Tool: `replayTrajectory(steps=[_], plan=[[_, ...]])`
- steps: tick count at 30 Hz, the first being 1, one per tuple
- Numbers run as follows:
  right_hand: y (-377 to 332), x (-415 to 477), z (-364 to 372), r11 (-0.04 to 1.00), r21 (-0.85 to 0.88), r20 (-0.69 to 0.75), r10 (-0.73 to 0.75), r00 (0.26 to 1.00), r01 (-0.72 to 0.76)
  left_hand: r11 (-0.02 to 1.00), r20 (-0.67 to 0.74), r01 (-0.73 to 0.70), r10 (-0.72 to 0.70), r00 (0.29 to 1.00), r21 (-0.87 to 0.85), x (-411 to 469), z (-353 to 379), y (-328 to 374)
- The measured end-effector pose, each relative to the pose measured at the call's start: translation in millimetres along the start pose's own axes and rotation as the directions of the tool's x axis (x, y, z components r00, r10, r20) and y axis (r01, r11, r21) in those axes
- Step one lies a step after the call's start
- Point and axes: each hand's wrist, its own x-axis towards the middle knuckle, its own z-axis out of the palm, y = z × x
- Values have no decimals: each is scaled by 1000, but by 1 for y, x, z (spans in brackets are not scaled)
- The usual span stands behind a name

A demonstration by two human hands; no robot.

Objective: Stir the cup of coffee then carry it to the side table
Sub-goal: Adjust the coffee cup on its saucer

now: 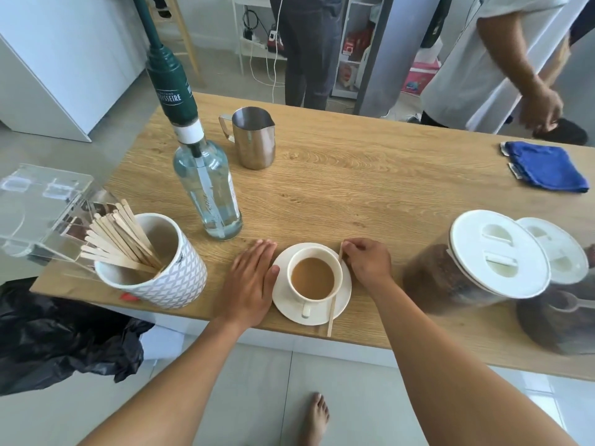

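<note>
Cup [314, 278]: white, holding milky coffee. It stands on a white saucer [345, 299] near the front edge of the table [354, 188], handle toward the person.
Stir stick [331, 312]: wooden, slanted along the cup's right wall across the saucer, not in the coffee.
Right grip [368, 260]: fingers pinching the stick's far end, apparently to lift it for stirring.
Left grip [252, 281]: flat on the table, fingers straight and together, just beside the saucer's left rim, probably to steady it.
Patterned mug [180, 278]: spare sticks, at left.
Glass bottle [209, 185]: behind the cup; its green pump [174, 88] reads "…ISSEIRE", the start hidden.
Steel jug [254, 138], blue cloth [544, 165], lidded jars [483, 262]: no legible writing.
</note>
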Motion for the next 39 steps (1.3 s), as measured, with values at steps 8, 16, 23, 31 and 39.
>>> replayTrajectory(steps=[8, 16, 23, 31, 39], plan=[[1, -4, 1, 1000, 27, -33, -8, 999, 9, 1000, -10, -6, 6, 1000, -15, 1, 0, -1], [6, -21, -6, 996, 84, -92, -8, 996, 16, 1000, -15, -19, 19, 1000, -6, 1, 2, -4], [21, -45, -16, 998, 61, -50, -29, 998, 32, 997, 2, -5, 6, 1000, -75, -1, 0, -5], [32, -78, -26, 995, -97, -4, 11, 1000, -11, 975, 57, 81, -71, 996, -208, -20, -8, -7], [31, -104, -41, 988, -134, 34, 82, 996, -77, 980, 138, 101, -78, 987, -172, -51, -20, -2]])
